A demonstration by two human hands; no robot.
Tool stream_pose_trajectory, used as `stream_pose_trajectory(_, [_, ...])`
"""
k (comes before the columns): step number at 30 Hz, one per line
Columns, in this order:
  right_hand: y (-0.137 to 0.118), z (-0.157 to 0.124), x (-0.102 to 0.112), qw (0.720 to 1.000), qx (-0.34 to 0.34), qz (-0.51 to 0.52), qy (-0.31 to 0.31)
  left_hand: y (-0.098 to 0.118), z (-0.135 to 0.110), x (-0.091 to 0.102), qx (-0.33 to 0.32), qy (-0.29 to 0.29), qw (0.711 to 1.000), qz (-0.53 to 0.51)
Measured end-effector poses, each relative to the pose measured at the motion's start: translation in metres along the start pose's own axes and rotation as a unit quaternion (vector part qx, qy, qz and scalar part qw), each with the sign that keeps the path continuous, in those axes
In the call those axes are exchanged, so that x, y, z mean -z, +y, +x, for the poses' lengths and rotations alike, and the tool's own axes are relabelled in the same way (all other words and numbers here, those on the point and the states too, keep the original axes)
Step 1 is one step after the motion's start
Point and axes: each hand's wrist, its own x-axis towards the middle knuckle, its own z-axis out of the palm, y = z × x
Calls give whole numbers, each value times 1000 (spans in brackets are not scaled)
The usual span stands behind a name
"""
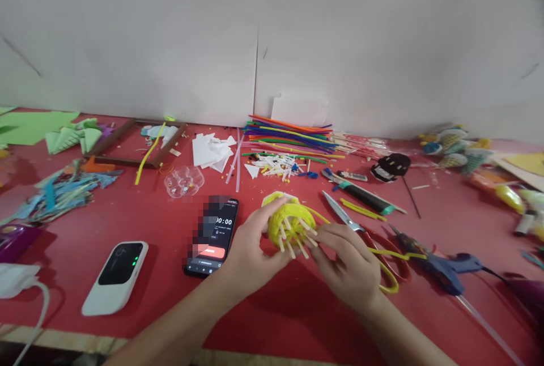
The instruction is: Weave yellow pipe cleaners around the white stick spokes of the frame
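A small round basket (278, 220) of yellow pipe cleaner, wound around several pale sticks, is held above the table. My left hand (250, 247) wraps its left side, thumb on top and fingers underneath. At its right side, my right hand (351, 261) has its fingers pinched together by the stick ends, on the yellow pipe cleaner (399, 253), which comes out again to the right of the hand. The fingertips are partly hidden. Red-handled scissors (344, 213) lie just beyond the right hand, and a blue glue gun (442, 269) is to its right.
Left of my hands lie a phone (212, 235) and a white device (117, 278). Behind are coloured pipe cleaners (293, 133), white scraps (272, 166), a clear plastic tray (184, 182) and a brown frame (127, 160). A cutter (365, 196) lies past the scissors. White panels (127, 37) close the back.
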Motion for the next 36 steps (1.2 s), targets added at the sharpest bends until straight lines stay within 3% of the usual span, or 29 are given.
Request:
stream_pose_trajectory(5, [1, 2, -3, 1000, -6, -10, 10, -2, -1, -1, 6, 3, 1000, 0])
stream_pose_trajectory(10, [2, -1, -2, 1000, -5, 7, -20, -2, -1, -2, 2, 6, 1000, -12])
stream_pose_trajectory(19, [3, -2, -8, 997, -44, 52, -28, -5, 0, -1, 59, -6, 998, -10])
stream_pose_trajectory(24, [10, -2, -1, 988, -72, 114, -70, -6, 2, 3, 132, -88, 986, -41])
stream_pose_trajectory(27, [14, -1, 4, 986, -88, 126, -64, -7, 0, 2, 165, -129, 978, -17])
stream_pose_trajectory(31, [17, 3, 4, 988, -112, 93, -52, -11, -3, -1, 129, -126, 981, 77])
stream_pose_trajectory(36, [21, 3, -3, 983, -130, 96, -85, -19, -2, -2, 59, -110, 978, 168])
